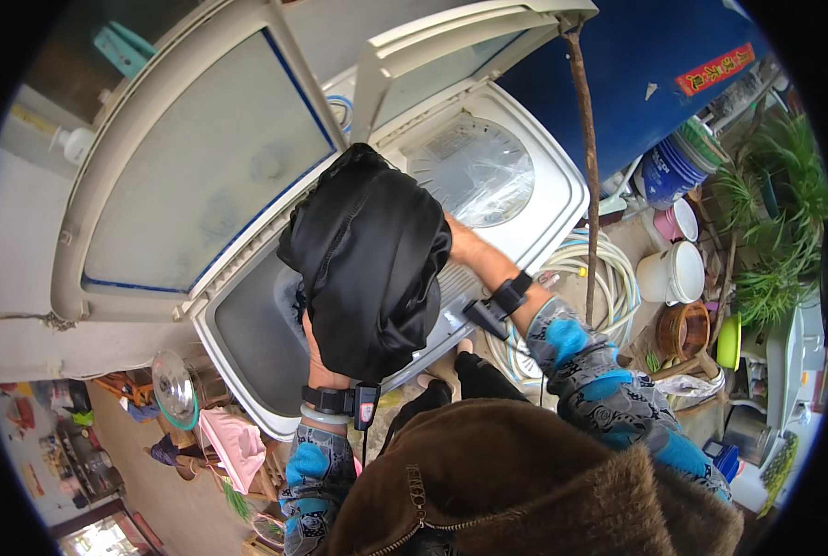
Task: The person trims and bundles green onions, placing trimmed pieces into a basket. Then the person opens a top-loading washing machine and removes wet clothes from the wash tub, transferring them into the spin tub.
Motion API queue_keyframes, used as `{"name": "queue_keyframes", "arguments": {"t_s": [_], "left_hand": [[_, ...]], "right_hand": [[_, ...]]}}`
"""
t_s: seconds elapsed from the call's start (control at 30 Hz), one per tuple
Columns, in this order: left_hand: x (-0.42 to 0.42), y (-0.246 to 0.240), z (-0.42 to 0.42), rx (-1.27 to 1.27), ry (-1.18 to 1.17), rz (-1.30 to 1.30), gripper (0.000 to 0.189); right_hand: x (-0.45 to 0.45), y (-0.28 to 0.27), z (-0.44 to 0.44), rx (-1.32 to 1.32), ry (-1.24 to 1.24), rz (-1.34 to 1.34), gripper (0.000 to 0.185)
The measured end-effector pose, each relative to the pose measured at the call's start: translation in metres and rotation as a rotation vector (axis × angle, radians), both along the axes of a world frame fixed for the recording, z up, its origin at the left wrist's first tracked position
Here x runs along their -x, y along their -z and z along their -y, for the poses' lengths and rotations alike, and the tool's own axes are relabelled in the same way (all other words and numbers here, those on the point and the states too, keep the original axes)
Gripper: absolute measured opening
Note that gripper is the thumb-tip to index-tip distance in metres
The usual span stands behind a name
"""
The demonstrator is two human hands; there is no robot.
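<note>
A bunched black garment [368, 264] with a smooth, shiny surface hangs between my hands over a twin-tub washing machine. My left hand [316, 351] grips its lower left side, and the fingers are mostly hidden by cloth. On the right side my right hand [459, 240] holds it, with the fingers behind the fabric. Below the garment lies the grey wash tub [247, 347], partly covered by it. The round spin tub [480, 170], with clear plastic inside, is beyond my right hand. Both the wash lid [212, 167] and the spin lid [448, 69] stand raised.
A wooden pole [584, 139] rises by the spin lid's corner. Coiled hoses [615, 278] lie on the floor at right, near a white bucket [672, 272], a wooden bucket [683, 329] and stacked blue buckets [671, 170]. Pink cloth [236, 445] hangs at lower left.
</note>
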State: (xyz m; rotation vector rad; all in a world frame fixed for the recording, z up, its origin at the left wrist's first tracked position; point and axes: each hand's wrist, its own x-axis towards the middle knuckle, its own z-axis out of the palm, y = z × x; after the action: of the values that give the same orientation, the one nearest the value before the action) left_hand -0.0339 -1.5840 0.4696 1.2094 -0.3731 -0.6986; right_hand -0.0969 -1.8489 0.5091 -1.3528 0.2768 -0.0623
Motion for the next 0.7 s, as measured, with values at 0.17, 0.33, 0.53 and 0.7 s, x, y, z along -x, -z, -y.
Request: {"name": "queue_keyframes", "arguments": {"t_s": [0.17,0.33,0.53,0.7], "left_hand": [[0.021,-0.042,0.030,-0.293,0.009,0.581,0.042],[0.022,-0.059,0.059,-0.312,0.043,0.754,0.039],[0.020,-0.063,0.066,-0.368,0.067,0.880,0.039],[0.017,-0.061,0.061,-0.340,0.075,0.716,0.039]], "right_hand": [[0.077,0.014,0.087,1.032,-0.086,-0.114,0.048],[0.108,0.051,0.126,1.782,0.109,0.009,0.019],[0.108,0.015,0.154,1.592,0.068,0.164,0.007],[0.060,-0.054,0.188,1.415,0.145,0.374,0.013]]}}
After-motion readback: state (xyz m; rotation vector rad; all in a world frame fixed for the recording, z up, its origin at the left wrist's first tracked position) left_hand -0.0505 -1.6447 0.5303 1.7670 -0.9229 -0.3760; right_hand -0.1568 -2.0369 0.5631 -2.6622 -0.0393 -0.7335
